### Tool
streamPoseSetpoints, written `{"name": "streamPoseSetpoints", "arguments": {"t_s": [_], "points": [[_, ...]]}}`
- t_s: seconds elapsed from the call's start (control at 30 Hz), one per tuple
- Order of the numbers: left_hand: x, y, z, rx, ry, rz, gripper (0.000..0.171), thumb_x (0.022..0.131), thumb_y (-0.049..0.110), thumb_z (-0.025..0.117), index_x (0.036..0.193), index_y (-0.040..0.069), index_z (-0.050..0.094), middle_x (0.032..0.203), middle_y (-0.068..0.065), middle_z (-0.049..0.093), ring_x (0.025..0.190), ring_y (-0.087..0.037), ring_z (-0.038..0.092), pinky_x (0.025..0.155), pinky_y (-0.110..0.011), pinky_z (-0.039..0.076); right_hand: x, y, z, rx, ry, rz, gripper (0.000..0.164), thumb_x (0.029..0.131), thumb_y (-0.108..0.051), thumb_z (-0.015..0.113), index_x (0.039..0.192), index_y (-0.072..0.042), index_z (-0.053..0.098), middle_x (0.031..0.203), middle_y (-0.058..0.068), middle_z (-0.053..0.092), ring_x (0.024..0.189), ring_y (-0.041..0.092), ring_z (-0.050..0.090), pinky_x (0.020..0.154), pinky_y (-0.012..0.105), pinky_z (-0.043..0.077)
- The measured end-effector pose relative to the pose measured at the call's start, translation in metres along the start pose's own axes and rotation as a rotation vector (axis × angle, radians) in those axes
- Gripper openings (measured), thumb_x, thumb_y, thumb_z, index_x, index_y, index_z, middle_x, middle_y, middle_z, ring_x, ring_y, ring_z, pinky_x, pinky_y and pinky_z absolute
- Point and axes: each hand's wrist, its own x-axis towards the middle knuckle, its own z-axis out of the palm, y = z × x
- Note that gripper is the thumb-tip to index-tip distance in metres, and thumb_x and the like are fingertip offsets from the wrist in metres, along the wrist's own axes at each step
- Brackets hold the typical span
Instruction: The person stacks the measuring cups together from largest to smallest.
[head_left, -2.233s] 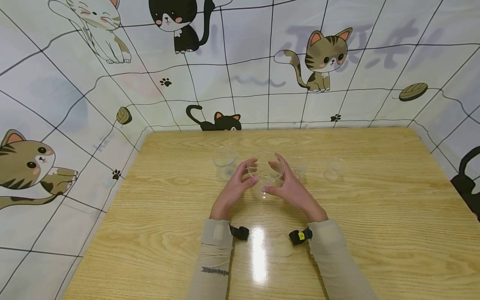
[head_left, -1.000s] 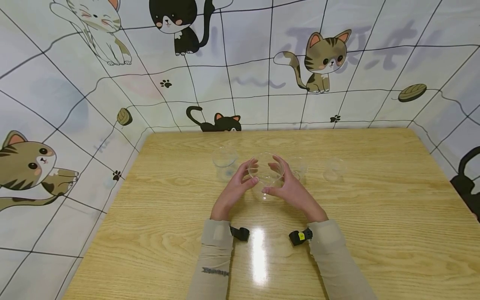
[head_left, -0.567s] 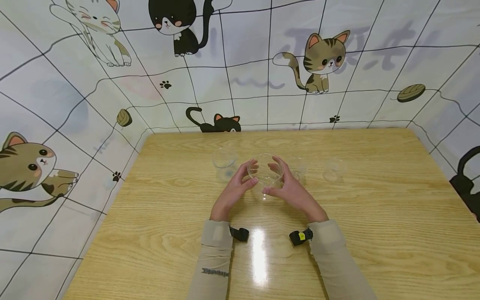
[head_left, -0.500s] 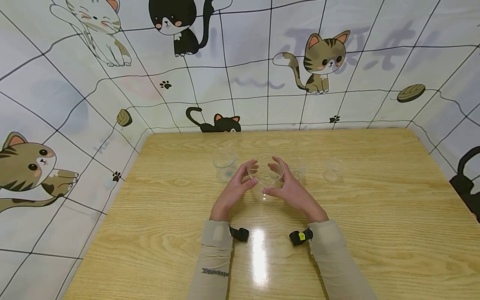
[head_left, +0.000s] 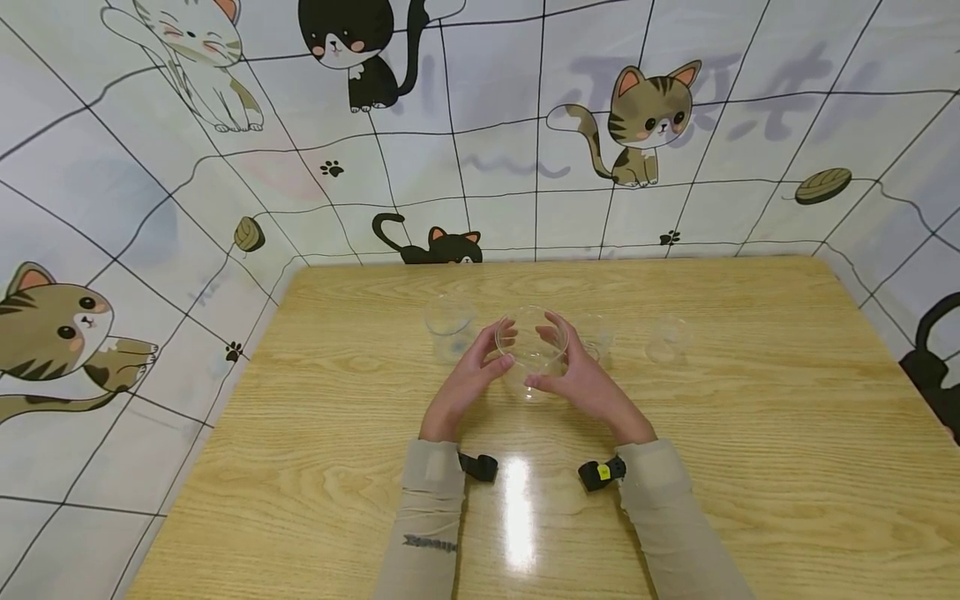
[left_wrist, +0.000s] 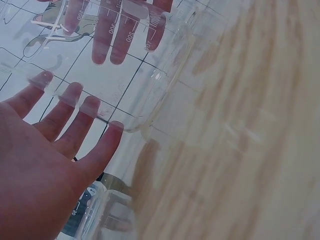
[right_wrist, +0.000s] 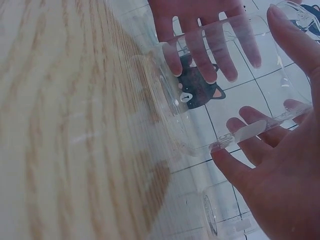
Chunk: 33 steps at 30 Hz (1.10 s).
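A clear glass beaker (head_left: 531, 357) with white volume marks stands between both hands near the middle of the table. My left hand (head_left: 472, 373) holds its left side, fingers spread around the wall and thumb toward the front. On the opposite side, my right hand (head_left: 587, 379) grips it in much the same way. The left wrist view shows printed numbers on the beaker (left_wrist: 165, 75), with fingertips pressed to the glass. In the right wrist view the beaker (right_wrist: 235, 102) has its base close to the tabletop; whether it touches is unclear.
Behind the left hand stands another clear vessel (head_left: 448, 323) with a bluish tint low down. A smaller clear vessel (head_left: 602, 333) is just beyond the right hand, and another (head_left: 667, 340) lies farther right. The wooden table (head_left: 330, 467) meets cat-print cloth walls (head_left: 502, 150).
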Motion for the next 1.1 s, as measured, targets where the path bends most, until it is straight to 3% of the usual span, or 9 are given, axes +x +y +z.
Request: {"name": "streamPoseSetpoints", "arguments": {"t_s": [0.13,0.3,0.57,0.73,0.97,1.1], "points": [[-0.001,-0.001,-0.001,-0.004,0.023,0.003,0.057,0.095,0.034,0.049,0.144,0.017,0.027,0.144,-0.015,0.035,0.131,-0.034,0.033,0.104,-0.05,0.029,0.005,0.013,0.001,-0.008,0.012,-0.013,0.096,0.081,-0.024,0.071,0.148,-0.023,0.002,0.15,0.01,0.024,0.138,0.031,0.021,0.104,0.059,0.021],[-0.003,-0.003,-0.002,-0.068,0.071,0.014,0.056,0.094,0.039,0.049,0.142,0.016,0.032,0.141,-0.017,0.038,0.131,-0.033,0.035,0.103,-0.047,0.032,0.01,0.027,0.002,-0.013,0.031,-0.022,0.095,0.08,-0.023,0.072,0.147,-0.028,0.004,0.15,0.005,0.026,0.137,0.029,0.023,0.104,0.058,0.022],[-0.004,-0.006,-0.006,-0.159,0.09,0.047,0.067,0.091,0.051,0.047,0.141,0.009,0.031,0.139,-0.017,0.04,0.129,-0.036,0.036,0.103,-0.043,0.034,0.002,0.003,0.0,-0.012,0.015,-0.008,0.096,0.081,-0.021,0.071,0.148,-0.019,0.003,0.149,0.014,0.025,0.134,0.039,0.026,0.102,0.06,0.025],[-0.005,-0.006,-0.008,-0.174,0.091,0.074,0.069,0.091,0.051,0.047,0.141,0.006,0.03,0.138,-0.02,0.039,0.129,-0.037,0.035,0.103,-0.049,0.032,-0.002,-0.007,0.0,-0.006,0.009,-0.003,0.096,0.08,-0.02,0.072,0.147,-0.014,0.003,0.149,0.017,0.025,0.133,0.041,0.025,0.102,0.06,0.024],[-0.008,-0.006,-0.011,-0.18,0.116,0.083,0.063,0.094,0.044,0.047,0.14,0.004,0.033,0.133,-0.021,0.045,0.125,-0.033,0.042,0.102,-0.053,0.031,0.008,0.019,0.002,-0.013,0.027,-0.003,0.097,0.079,-0.024,0.073,0.147,-0.027,0.004,0.149,0.006,0.026,0.135,0.033,0.026,0.103,0.058,0.024],[-0.011,-0.006,-0.013,-0.207,0.091,0.107,0.054,0.097,0.032,0.043,0.14,0.001,0.032,0.133,-0.024,0.043,0.125,-0.04,0.04,0.102,-0.056,0.029,0.01,0.027,0.003,-0.009,0.038,-0.012,0.097,0.079,-0.024,0.073,0.147,-0.028,0.005,0.149,0.004,0.027,0.135,0.032,0.026,0.103,0.058,0.024]]}}
